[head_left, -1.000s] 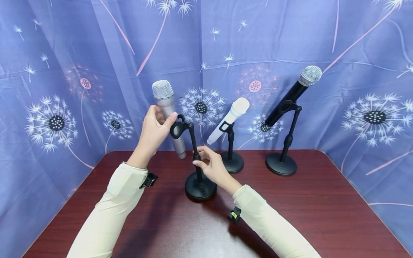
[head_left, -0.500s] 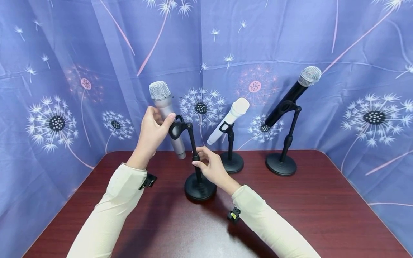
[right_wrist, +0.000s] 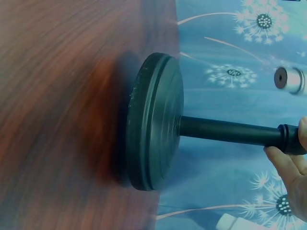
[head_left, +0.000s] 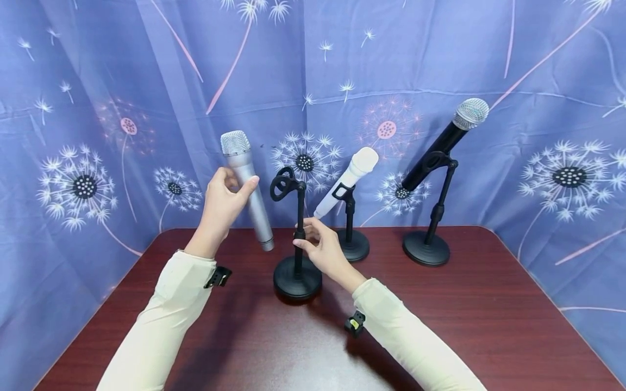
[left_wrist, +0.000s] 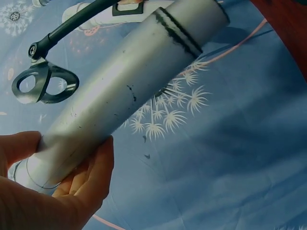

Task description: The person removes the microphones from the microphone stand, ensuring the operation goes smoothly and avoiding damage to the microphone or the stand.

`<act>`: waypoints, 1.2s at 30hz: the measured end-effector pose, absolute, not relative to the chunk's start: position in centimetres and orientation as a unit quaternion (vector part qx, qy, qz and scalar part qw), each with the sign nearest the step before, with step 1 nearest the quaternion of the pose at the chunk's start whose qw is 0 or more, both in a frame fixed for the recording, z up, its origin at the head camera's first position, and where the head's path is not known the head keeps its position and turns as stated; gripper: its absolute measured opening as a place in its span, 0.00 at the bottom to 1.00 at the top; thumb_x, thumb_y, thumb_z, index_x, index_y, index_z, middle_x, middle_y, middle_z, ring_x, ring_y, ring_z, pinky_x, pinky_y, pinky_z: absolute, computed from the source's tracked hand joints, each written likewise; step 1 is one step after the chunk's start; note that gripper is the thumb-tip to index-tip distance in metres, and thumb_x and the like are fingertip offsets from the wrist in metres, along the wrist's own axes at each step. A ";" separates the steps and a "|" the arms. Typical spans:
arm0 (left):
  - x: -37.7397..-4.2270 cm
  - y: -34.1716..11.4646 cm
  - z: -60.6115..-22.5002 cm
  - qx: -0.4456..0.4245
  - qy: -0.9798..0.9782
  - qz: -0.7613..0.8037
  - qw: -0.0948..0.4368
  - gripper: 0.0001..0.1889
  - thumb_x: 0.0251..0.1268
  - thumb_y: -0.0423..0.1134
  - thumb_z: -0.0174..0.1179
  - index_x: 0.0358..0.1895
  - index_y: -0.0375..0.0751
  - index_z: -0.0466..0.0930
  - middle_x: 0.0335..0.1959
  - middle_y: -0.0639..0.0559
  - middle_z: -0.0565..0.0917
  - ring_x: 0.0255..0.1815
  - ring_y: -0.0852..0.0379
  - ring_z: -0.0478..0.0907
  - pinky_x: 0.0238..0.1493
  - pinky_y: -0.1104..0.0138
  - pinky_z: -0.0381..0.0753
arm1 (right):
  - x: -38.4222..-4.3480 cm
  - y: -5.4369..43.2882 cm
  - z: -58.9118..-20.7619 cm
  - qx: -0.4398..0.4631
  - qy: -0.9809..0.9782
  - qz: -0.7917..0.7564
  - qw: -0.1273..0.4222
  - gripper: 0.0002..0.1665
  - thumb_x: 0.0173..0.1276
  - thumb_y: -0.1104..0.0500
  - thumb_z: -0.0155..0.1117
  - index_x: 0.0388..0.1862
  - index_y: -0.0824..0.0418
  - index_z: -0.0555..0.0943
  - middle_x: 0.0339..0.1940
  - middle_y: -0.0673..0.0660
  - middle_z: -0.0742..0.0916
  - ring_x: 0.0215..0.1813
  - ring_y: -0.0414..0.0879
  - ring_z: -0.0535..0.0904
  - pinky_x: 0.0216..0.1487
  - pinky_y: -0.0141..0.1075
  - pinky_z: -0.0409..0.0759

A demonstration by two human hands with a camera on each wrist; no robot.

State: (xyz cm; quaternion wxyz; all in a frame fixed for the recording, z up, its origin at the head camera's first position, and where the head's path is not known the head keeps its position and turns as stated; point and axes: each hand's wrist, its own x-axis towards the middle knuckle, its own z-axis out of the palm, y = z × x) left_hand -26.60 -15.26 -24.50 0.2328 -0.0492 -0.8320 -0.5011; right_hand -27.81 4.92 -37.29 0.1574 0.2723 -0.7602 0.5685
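Observation:
My left hand (head_left: 222, 209) grips a silver microphone (head_left: 254, 203) by its upper body, mesh head up and tail slanting down to the right. In the left wrist view the microphone's grey barrel (left_wrist: 115, 81) is apart from the holder clip (left_wrist: 45, 86). A black desk microphone stand (head_left: 297, 279) stands beside it, its ring-shaped clip with nothing in it. Around the stand's pole, at the collar, the fingers of my right hand (head_left: 325, 250) pinch. The right wrist view has the round base (right_wrist: 156, 122) close to the tabletop; whether it touches is hard to tell.
Behind my right hand a white microphone (head_left: 349, 176) rests in a second stand (head_left: 353, 247). Farther right, a black microphone (head_left: 440, 146) with a silver head leans in a third stand (head_left: 426, 250). A patterned blue curtain (head_left: 195, 65) backs the dark red table (head_left: 489, 315).
The silver microphone has come away from the clip, moving left and slightly down with my left hand. The stand has shifted slightly left, my right hand still on its pole.

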 end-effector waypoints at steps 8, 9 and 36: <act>-26.7 -15.9 -25.2 -0.027 -0.852 -0.486 0.195 0.25 0.62 0.45 0.63 0.52 0.28 0.67 0.39 0.39 0.74 0.39 0.48 0.71 0.39 0.62 0.70 | -28.2 4.6 -37.7 0.265 -0.753 0.583 0.154 0.18 0.61 0.68 0.68 0.50 0.62 0.79 0.37 0.58 0.87 0.38 0.47 0.83 0.35 0.33 0.81; -26.7 -16.0 -25.3 -0.026 -0.854 -0.484 0.189 0.26 0.62 0.45 0.63 0.53 0.28 0.67 0.40 0.38 0.74 0.40 0.47 0.71 0.39 0.62 0.71 | -28.2 4.6 -37.6 0.264 -0.753 0.583 0.154 0.18 0.61 0.68 0.69 0.50 0.62 0.79 0.37 0.58 0.87 0.38 0.47 0.83 0.35 0.34 0.81; -26.5 -17.8 -28.2 -0.010 -0.895 -0.443 0.054 0.32 0.64 0.51 0.61 0.57 0.26 0.63 0.55 0.29 0.74 0.25 0.54 0.82 0.35 0.61 0.83 | -29.7 3.3 -37.0 0.255 -0.753 0.592 0.133 0.18 0.61 0.67 0.69 0.51 0.64 0.79 0.38 0.63 0.87 0.36 0.54 0.83 0.31 0.32 0.78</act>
